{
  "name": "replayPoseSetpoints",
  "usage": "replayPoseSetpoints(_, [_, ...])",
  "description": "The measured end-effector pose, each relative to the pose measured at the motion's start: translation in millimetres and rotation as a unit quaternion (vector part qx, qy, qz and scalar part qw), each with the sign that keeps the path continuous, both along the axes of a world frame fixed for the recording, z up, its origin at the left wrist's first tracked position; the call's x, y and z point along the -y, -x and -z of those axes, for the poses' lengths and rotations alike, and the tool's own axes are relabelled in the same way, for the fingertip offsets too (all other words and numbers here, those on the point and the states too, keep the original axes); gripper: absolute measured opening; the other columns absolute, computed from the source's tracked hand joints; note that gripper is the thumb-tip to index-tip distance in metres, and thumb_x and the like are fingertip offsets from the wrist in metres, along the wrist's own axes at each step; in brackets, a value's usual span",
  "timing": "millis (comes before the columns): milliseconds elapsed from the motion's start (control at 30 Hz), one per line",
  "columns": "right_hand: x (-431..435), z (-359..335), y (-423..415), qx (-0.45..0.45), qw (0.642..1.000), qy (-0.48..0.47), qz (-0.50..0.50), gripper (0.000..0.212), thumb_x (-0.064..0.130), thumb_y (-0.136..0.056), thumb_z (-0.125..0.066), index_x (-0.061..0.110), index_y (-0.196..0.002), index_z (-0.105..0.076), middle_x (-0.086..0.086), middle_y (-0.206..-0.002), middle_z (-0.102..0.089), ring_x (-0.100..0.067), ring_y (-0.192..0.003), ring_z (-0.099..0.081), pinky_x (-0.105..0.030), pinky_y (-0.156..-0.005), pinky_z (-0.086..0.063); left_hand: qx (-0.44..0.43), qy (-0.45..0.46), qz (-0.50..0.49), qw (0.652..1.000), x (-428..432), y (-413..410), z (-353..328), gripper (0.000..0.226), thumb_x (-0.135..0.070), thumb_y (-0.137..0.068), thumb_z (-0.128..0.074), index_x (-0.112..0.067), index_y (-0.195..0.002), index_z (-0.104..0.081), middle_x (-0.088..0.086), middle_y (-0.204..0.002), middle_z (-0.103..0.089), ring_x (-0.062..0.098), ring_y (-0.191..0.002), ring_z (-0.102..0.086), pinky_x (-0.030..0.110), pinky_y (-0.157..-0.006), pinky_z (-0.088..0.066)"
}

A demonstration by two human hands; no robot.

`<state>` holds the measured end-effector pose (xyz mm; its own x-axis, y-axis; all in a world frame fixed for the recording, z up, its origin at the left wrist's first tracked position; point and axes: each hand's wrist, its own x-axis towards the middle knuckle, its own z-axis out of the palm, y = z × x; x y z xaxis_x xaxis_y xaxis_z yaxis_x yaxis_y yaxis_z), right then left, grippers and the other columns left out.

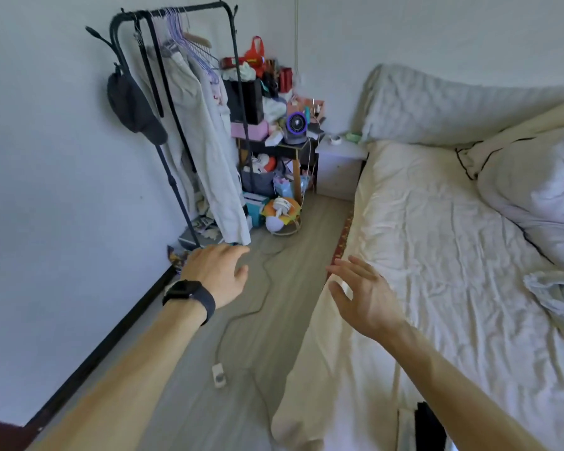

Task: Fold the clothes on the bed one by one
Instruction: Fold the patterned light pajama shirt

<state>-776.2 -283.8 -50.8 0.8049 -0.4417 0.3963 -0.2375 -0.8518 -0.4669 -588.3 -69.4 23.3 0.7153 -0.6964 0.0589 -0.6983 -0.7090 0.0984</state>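
so we're standing at the side of the bed [437, 229] with both arms out and nothing in either. our left hand [219, 271], the one with the watch [189, 296], hovers over the floor [258, 336] near the foot of the clothes rack [177, 196], fingers loose, gripping nothing. our right hand [365, 297] is over the near edge of the mattress, palm open, fingers fanned, also empty, and as far as we can tell it's not touching the sheet.

as for the clothes: the only loose piece we can make out is a crumpled pale bundle [554, 288] at the far right of the sheet, just below the big duvet [534, 196], well apart from both hands. can't tell if it's a garment or just bedding. there's also something dark [428, 428] at the bottom edge, too cut off to name.

our guess is we're at the reach-and-pick-up step. the next move calls for swinging right toward that bundle, pinching it at two corners and spreading it flat on the sheet in front of us.
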Motion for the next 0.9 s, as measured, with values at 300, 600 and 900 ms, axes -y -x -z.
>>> replayPoseSetpoints(300, [-14,-44,-115,0.006,1.0,0.01,0.014,0.036,0.026,-0.092,-0.059,0.022,-0.127,-0.07,-0.005,-0.135,-0.067,-0.031,-0.136,-0.053,-0.049,-0.108,-0.047,0.013,0.017,0.037,0.999,-8,-103,-37,0.042,-0.04,-0.099,-0.047,-0.034,-0.141,-0.051,-0.006,-0.136,-0.06,0.022,-0.121,-0.055,0.036,-0.096,-0.047])
replayPoseSetpoints(600, [62,-80,-189,0.024,0.989,0.016,0.146,0.032,0.025,-0.097,-0.065,0.027,-0.129,-0.068,-0.001,-0.138,-0.064,-0.024,-0.141,-0.049,-0.053,-0.109,-0.045,0.014,0.051,0.125,0.991,94,-219,-60,0.04,-0.042,-0.1,-0.047,-0.038,-0.14,-0.05,-0.01,-0.137,-0.058,0.02,-0.122,-0.055,0.034,-0.094,-0.045])
replayPoseSetpoints(900, [135,-134,-249,0.046,0.976,0.048,0.206,0.032,0.024,-0.099,-0.064,0.023,-0.131,-0.067,-0.002,-0.141,-0.062,-0.025,-0.143,-0.045,-0.052,-0.114,-0.04,0.025,0.076,0.2,0.976,197,-317,-88,0.041,-0.041,-0.098,-0.049,-0.036,-0.138,-0.054,-0.007,-0.136,-0.06,0.021,-0.122,-0.056,0.037,-0.094,-0.049])
